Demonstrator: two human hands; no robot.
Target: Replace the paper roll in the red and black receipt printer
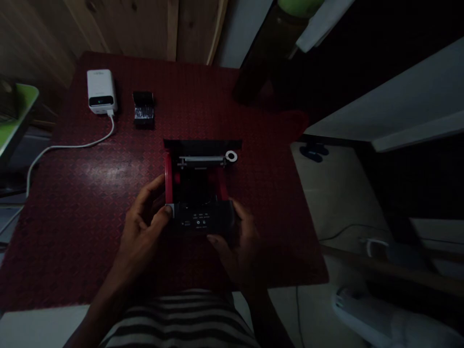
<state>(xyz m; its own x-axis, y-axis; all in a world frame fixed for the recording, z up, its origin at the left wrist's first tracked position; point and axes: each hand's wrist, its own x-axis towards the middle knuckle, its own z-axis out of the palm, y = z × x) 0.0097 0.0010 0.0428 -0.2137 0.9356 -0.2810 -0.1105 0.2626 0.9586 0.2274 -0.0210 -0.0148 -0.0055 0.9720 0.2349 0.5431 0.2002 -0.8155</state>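
Note:
A small black-and-red device (203,217), which looks like a receipt printer, rests on or just above the table in front of me. Its lid (203,145) stands raised at the far side, with a grey roller bar (203,158) and a white ring (231,156) at the bar's right end. The dark cavity shows little detail. My left hand (145,217) grips the left side, thumb on the front panel's corner and fingers around the red side wall. On the right, my right hand (241,237) holds the panel's end, its thumb at the near edge.
A white power bank (101,91) with a lit display and white cable (78,146) lies at the far left of the red patterned table (268,193). Beside it is a black shiny object (144,110). A dark upright post or container (261,53) stands at the back right.

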